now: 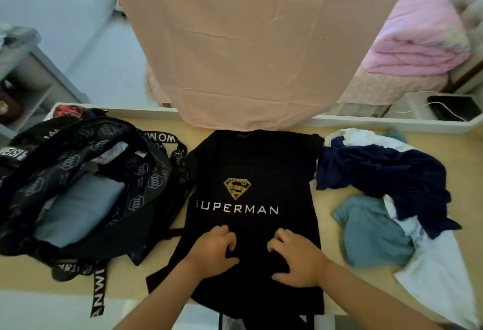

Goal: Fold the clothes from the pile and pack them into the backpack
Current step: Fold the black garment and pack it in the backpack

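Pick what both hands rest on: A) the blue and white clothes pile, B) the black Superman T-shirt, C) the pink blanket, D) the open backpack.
B: the left hand and the right hand both lie on the lower part of the black Superman T-shirt, spread out between the backpack and the clothes pile.

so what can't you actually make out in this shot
Head view:
Backpack: anything under the grey-blue folded cloth is hidden.
Black shirt: lower part hidden under hands and forearms.
Clothes pile: overlapping, blurred; count unclear.
Left hand, right hand: pinching or pressing, curled fingers hide it.
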### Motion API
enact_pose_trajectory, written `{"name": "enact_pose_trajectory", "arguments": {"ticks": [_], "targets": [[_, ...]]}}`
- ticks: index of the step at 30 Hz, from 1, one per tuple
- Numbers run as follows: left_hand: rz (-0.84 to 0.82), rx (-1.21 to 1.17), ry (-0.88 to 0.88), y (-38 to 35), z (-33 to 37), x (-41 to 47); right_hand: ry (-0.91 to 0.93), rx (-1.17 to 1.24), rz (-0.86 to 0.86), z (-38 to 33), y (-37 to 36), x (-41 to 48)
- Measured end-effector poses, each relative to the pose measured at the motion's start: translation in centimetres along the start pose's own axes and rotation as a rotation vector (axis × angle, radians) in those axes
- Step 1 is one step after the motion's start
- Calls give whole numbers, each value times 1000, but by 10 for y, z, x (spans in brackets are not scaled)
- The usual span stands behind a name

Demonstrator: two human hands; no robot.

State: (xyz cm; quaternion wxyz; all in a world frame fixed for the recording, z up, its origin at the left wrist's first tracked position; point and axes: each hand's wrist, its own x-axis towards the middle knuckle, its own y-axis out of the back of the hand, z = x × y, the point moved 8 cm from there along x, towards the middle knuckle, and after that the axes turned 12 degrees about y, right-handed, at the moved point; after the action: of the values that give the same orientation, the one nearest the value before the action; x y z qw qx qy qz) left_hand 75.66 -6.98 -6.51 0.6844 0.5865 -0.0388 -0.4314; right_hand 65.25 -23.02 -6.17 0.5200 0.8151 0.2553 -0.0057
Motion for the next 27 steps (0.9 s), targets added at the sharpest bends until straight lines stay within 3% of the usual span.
{"name": "enact_pose_trajectory", "arguments": {"ticks": [3, 8, 12, 15, 18, 22, 24, 27], "targets": [[-26, 103, 8, -22, -14, -32, 12, -57, -139, -18, -30, -19], [-50, 254, -19, -40, -18, -63, -89, -6, -43, -21, -33, -34], [14, 165, -27, -41, -17, -80, -203, 121, 19, -22, -27, -45], [26, -65, 27, -36, -14, -87, -352, 303, 86, -13, -16, -55], [-120, -276, 170, -24, -13, -85, -358, 392, 87, -8, 4, -57], [-402, -302, 210, 4, -2, -70, -413, 493, 100, 7, 37, -54], [-451, -305, 208, 27, 5, -53, -466, 567, 142, 19, 55, -50], [-206, -285, 224, 79, 7, -11, -512, 676, 263, 41, 86, -36]]}}
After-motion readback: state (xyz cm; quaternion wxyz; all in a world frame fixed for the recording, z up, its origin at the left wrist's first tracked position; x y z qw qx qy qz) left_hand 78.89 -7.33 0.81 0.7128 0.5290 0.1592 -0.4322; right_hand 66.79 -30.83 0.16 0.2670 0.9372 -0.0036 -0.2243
